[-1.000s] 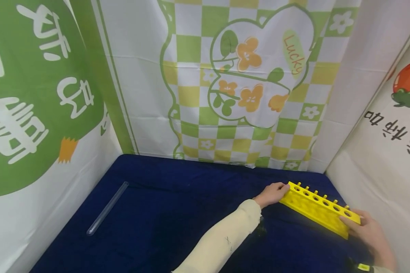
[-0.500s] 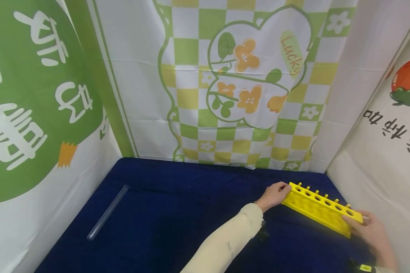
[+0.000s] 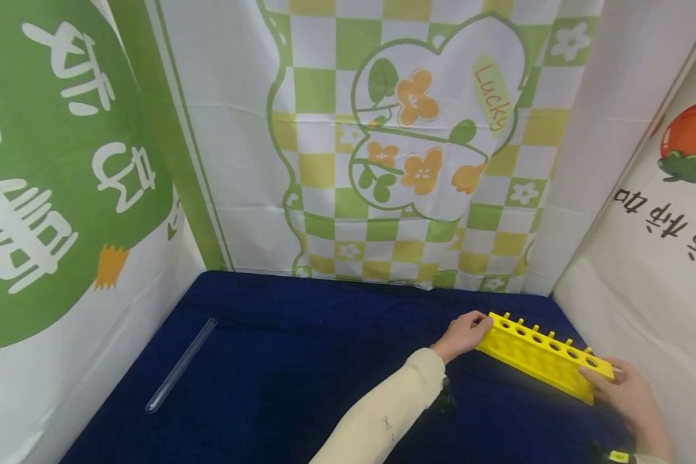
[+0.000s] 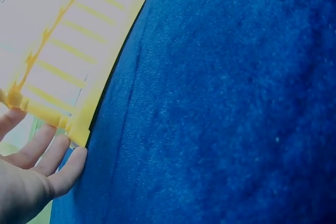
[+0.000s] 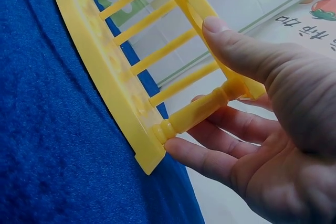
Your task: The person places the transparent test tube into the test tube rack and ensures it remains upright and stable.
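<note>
A yellow test tube rack, with a row of round holes and short pegs along its top, stands at the right of the dark blue table. At its left end my left hand grips the upper corner. My right hand holds the opposite end. Seen from the right wrist, the thumb lies on the top bar and the fingers curl about the end post. In the left wrist view, the left fingers touch the other end post. A clear test tube lies on the cloth at the far left.
Dark blue cloth covers the table. A checked, flowered curtain hangs behind it. White printed sheets enclose the left and right sides, and the right sheet comes close to my right hand.
Both hands keep their hold on the rack, which stays in nearly the same spot. The head view has shifted slightly, so the test tube appears a little lower.
</note>
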`<control>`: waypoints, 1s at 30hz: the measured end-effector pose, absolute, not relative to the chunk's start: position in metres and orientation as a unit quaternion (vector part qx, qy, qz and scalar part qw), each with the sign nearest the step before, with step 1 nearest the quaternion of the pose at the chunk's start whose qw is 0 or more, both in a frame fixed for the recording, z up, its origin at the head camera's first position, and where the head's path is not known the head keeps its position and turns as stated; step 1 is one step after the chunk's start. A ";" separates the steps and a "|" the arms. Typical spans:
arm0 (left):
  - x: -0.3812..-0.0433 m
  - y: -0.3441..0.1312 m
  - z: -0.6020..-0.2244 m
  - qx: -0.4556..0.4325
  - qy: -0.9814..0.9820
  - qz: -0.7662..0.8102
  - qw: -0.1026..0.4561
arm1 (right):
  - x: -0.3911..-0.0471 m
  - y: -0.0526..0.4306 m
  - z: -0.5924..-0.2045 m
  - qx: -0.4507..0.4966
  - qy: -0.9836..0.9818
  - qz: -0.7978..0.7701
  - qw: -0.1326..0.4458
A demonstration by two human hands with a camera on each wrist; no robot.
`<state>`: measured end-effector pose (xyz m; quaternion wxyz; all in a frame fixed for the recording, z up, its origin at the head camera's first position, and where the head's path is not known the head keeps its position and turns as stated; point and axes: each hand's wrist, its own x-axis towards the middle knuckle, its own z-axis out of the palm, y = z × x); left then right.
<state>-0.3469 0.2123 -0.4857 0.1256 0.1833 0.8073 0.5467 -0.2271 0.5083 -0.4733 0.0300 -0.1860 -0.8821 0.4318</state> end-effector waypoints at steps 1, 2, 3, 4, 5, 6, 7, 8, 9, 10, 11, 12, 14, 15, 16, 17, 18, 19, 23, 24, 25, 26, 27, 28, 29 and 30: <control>-0.346 0.212 -0.485 0.183 0.808 0.545 0.128 | -0.227 0.508 -0.473 -0.185 -0.881 0.434 0.030; -0.346 0.212 -0.485 0.182 0.808 0.544 0.132 | -0.226 0.507 -0.473 -0.184 -0.881 0.434 0.029; -0.345 0.211 -0.485 0.181 0.809 0.542 0.136 | -0.226 0.507 -0.473 -0.183 -0.881 0.435 0.027; -0.344 0.211 -0.484 0.180 0.809 0.542 0.139 | -0.226 0.507 -0.473 -0.182 -0.882 0.434 0.027; -0.344 0.211 -0.484 0.179 0.810 0.540 0.140 | -0.226 0.507 -0.473 -0.180 -0.882 0.434 0.027; -0.343 0.210 -0.483 0.177 0.812 0.538 0.142 | -0.225 0.507 -0.473 -0.180 -0.884 0.430 0.026; -0.342 0.210 -0.483 0.177 0.813 0.536 0.143 | -0.225 0.507 -0.473 -0.178 -0.885 0.430 0.026; -0.341 0.209 -0.483 0.175 0.813 0.536 0.144 | -0.225 0.507 -0.473 -0.178 -0.884 0.431 0.028; -0.341 0.209 -0.483 0.175 0.813 0.536 0.144 | -0.225 0.506 -0.473 -0.180 -0.884 0.430 0.031; -0.340 0.208 -0.483 0.175 0.813 0.536 0.145 | -0.225 0.506 -0.474 -0.179 -0.885 0.428 0.034; -0.340 0.208 -0.483 0.176 0.813 0.536 0.146 | -0.225 0.505 -0.474 -0.179 -0.885 0.429 0.037; -0.340 0.207 -0.483 0.176 0.813 0.535 0.147 | -0.225 0.505 -0.474 -0.177 -0.885 0.430 0.042; -0.340 0.206 -0.484 0.180 0.811 0.535 0.150 | -0.225 0.504 -0.475 -0.182 -0.884 0.428 0.043; -0.340 0.205 -0.484 0.182 0.811 0.535 0.151 | -0.226 0.504 -0.475 -0.184 -0.886 0.423 0.044; -0.341 0.204 -0.484 0.184 0.812 0.534 0.151 | -0.227 0.504 -0.474 -0.186 -0.888 0.418 0.043; -0.341 0.204 -0.483 0.185 0.812 0.532 0.150 | -0.228 0.503 -0.474 -0.190 -0.888 0.416 0.043; -0.341 0.203 -0.483 0.186 0.813 0.531 0.150 | -0.229 0.503 -0.473 -0.193 -0.890 0.411 0.042; -0.341 0.202 -0.483 0.188 0.813 0.530 0.149 | -0.230 0.502 -0.471 -0.201 -0.890 0.407 0.038; -0.342 0.201 -0.484 0.186 0.816 0.527 0.146 | -0.232 0.498 -0.467 -0.206 -0.895 0.394 0.042; -0.342 0.201 -0.485 0.186 0.816 0.528 0.146 | -0.232 0.497 -0.467 -0.207 -0.895 0.393 0.041; -0.342 0.201 -0.485 0.186 0.816 0.528 0.145 | -0.232 0.496 -0.468 -0.209 -0.894 0.394 0.041; -0.342 0.201 -0.486 0.186 0.815 0.529 0.146 | -0.232 0.496 -0.468 -0.210 -0.894 0.394 0.041; -0.342 0.201 -0.486 0.186 0.814 0.531 0.147 | -0.232 0.496 -0.469 -0.210 -0.892 0.398 0.039; -0.342 0.201 -0.486 0.186 0.813 0.532 0.146 | -0.232 0.496 -0.469 -0.209 -0.891 0.401 0.039; -0.342 0.201 -0.486 0.186 0.812 0.533 0.146 | -0.232 0.496 -0.470 -0.212 -0.889 0.403 0.041; -0.342 0.201 -0.486 0.186 0.811 0.536 0.146 | -0.233 0.497 -0.470 -0.213 -0.888 0.405 0.042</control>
